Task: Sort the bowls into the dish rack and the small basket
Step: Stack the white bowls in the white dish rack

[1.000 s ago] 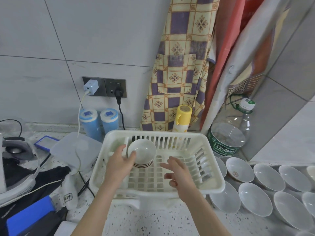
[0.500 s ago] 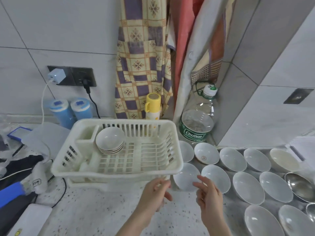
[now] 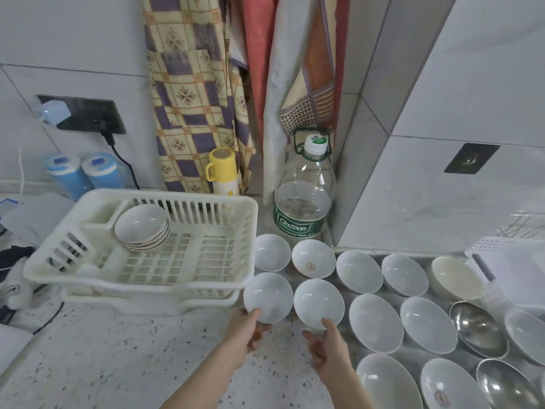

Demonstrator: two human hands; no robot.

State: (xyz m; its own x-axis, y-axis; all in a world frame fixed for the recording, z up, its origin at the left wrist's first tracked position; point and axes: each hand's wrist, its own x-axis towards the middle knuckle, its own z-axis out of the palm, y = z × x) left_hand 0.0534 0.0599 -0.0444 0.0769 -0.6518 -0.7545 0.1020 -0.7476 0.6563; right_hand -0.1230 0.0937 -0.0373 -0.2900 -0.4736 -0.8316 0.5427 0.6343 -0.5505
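Fingers of left hand (image 3: 246,335) curl under near rim of a white bowl (image 3: 267,297), thumb on the rim's inner edge: a pinch grip. Bowl sits just beside the front right corner of the dish rack (image 3: 73,276). Right hand (image 3: 327,346): index fingertip touches near rim of second white bowl (image 3: 319,304), thumb spread out to the side, other fingers loosely bent; whether it grips yet, cannot tell.

Left to right: two blue canisters (image 3: 81,175) by wall; cream rack on speckled counter (image 3: 118,364), holding a stack of small bowls (image 3: 142,227) at its back left; yellow flask (image 3: 222,171) behind rack; large clear water bottle (image 3: 305,196); rows of white bowls, one cream bowl (image 3: 455,277), steel bowls (image 3: 477,329); white slotted basket (image 3: 507,261) at far right.
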